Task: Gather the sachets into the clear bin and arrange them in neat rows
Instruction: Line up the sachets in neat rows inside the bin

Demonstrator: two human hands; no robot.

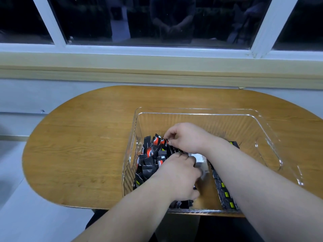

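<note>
My right hand [185, 139] pinches the tops of upright sachets [150, 159] at the far end of the loose heap, which fills the left half of the bin [192, 110]. My left hand [176, 175] lies curled over the near part of that heap; I cannot tell whether it grips anything. A tidy row [224, 191] lines the right side, partly under my forearm. To do this well I would take small bunches, square their edges and stand them just beside that row, with the left hand bracing the heap against toppling. The bin sits on the near right of an oval wooden table [78, 154], below a dark window [157, 20].
</note>
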